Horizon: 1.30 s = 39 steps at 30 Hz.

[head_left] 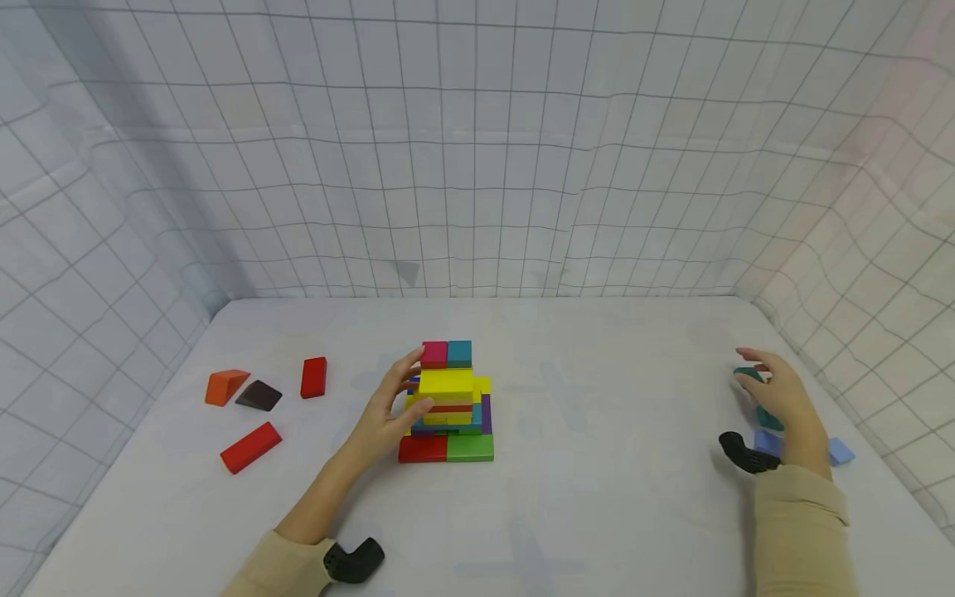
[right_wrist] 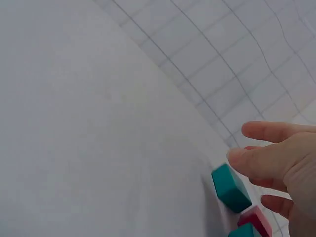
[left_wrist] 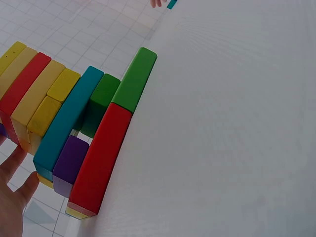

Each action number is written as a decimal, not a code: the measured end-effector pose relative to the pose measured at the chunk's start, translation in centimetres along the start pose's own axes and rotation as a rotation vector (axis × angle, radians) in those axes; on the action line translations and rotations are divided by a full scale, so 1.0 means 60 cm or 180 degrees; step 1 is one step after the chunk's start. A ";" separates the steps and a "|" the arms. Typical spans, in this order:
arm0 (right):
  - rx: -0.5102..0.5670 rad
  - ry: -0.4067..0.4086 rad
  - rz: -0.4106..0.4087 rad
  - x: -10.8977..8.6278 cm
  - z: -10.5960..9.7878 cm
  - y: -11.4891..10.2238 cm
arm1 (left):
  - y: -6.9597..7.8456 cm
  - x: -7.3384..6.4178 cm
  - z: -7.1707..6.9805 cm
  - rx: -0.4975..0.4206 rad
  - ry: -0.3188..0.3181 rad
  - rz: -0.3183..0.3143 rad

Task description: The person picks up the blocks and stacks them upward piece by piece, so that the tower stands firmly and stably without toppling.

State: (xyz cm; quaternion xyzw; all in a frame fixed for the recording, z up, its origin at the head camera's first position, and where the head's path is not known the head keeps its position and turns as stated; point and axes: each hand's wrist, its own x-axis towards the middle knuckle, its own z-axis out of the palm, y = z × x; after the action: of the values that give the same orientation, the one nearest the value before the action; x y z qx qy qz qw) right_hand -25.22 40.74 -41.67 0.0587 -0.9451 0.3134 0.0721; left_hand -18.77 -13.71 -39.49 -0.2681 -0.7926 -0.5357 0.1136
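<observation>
Head view: hands (head_left: 379, 427) (head_left: 780, 396) partly hide block stack (head_left: 448, 396), teal blocks (head_left: 768, 419).

No text, label, brand or number can be read in any of the views; the only sign-like marks are faint and wordless. On the smooth white tabletop (head_left: 642, 497), a pale grey-blue cross (head_left: 554, 386) lies to the right of the stepped tower of brightly coloured rectangular blocks (head_left: 446, 385). A second pale grey-blue cross (head_left: 525, 568) lies in front of the tower and to its right. Behind the tower, slightly to its left, a small grey triangle (head_left: 408, 272) shows on the white sheet with dark grid lines (head_left: 477, 166).
</observation>
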 end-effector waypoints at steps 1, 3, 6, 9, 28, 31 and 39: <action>-0.0050 -0.0046 -0.0004 -0.004 -0.002 0.009 | 0.000 0.000 0.000 -0.0004 0.0013 0.0015; -0.0142 -0.0086 -0.0086 -0.008 -0.003 0.024 | -0.001 0.000 0.001 0.0005 0.0031 0.0041; -0.0300 -0.0089 -0.0134 -0.009 -0.002 0.036 | -0.003 0.000 0.001 0.0022 0.0045 0.0054; -0.0397 -0.0079 -0.0103 -0.007 0.001 0.037 | -0.002 0.000 0.001 0.0003 0.0041 0.0053; 0.0344 0.0229 -0.1518 0.055 0.065 -0.230 | -0.006 -0.001 0.000 -0.0057 -0.0004 0.0058; 0.0542 0.0139 -0.1819 0.054 0.092 -0.295 | -0.004 -0.001 0.000 -0.0048 -0.0005 0.0038; 0.0887 -0.0412 -0.2283 0.031 0.177 -0.449 | -0.012 -0.001 0.000 0.0041 0.0010 0.0076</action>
State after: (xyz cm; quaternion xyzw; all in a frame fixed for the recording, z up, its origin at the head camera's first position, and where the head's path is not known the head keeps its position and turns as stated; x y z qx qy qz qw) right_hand -23.89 12.74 -34.05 0.4142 -0.8155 0.3893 0.1086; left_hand -19.09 -13.92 -40.08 -0.2760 -0.7927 -0.5295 0.1230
